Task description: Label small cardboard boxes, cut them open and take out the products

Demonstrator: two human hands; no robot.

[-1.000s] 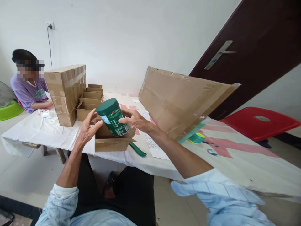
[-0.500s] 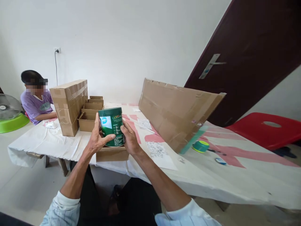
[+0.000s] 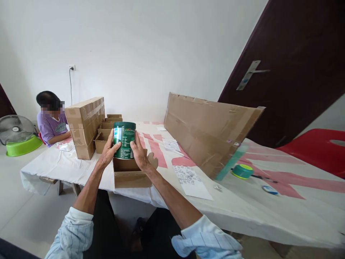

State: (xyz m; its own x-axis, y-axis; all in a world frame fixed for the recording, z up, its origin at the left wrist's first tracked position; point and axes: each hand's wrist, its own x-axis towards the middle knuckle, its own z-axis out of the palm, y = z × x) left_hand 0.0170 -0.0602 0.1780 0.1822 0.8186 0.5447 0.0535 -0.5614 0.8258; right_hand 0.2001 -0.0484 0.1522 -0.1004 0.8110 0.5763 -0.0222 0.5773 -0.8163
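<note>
Between my two hands is a dark green canister [image 3: 125,141] with a lid and printed label, held upright. My left hand [image 3: 108,150] grips its left side, thumb across the front. My right hand [image 3: 140,153] presses on its right side, thumb also on the front. Just below the canister stands an open cardboard box [image 3: 132,180] at the table's near edge. The inside of this box is partly hidden by the canister and my right hand.
More open boxes [image 3: 101,143] stand in a row behind, beside stacked taped cartons [image 3: 85,127]. A large cardboard sheet [image 3: 207,133] leans right of centre. Sticker sheet [image 3: 192,181], green tape roll [image 3: 242,171] and blue-white roll [image 3: 270,190] lie on the table. Another person [image 3: 52,122] sits far left near a fan [image 3: 16,128].
The canister has turned in my hands, so its logo now sits further left and more of the printed text shows. The view has shifted slightly left.
</note>
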